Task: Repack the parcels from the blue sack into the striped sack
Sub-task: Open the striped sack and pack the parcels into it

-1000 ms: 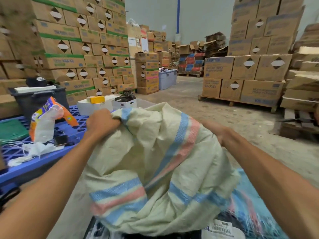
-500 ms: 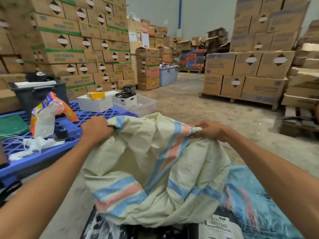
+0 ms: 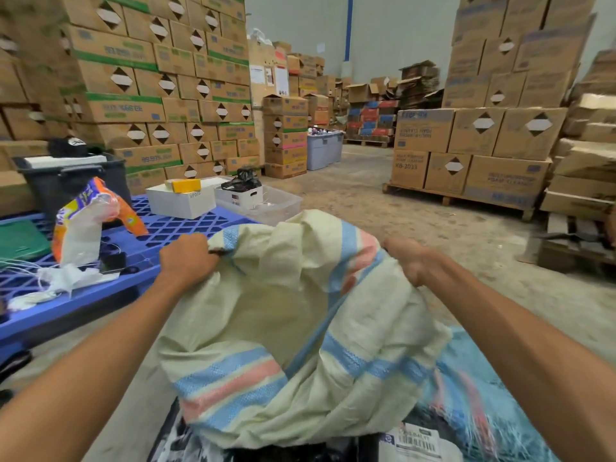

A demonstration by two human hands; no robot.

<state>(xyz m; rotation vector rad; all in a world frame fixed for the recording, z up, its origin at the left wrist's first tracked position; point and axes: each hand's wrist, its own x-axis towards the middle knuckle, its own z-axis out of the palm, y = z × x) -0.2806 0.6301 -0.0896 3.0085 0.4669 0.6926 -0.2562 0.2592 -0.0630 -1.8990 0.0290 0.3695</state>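
Striped sack (image 3: 300, 328) held up by its top edge, covering much of the blue sack (image 3: 493, 388).
My left hand (image 3: 188, 261) and right hand (image 3: 408, 258) each grip that edge, fingers (image 3: 415, 278) curled into cloth. Blue sack cut off by frame; parcel (image 3: 416, 441) label barcode unreadable; distant carton (image 3: 410, 168) reads KB-3033.

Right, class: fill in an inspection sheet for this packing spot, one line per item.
Surface: concrete floor; blue pallet at left.
Job's things: striped sack held up; blue sack lower right; labelled parcel at the bottom edge.
Clutter: orange bag and white box on the pallet.
Hands: left hand and right hand each grip the striped sack's rim.
Cables: thin white cords on the pallet.
Surroundings: stacked cartons all round.
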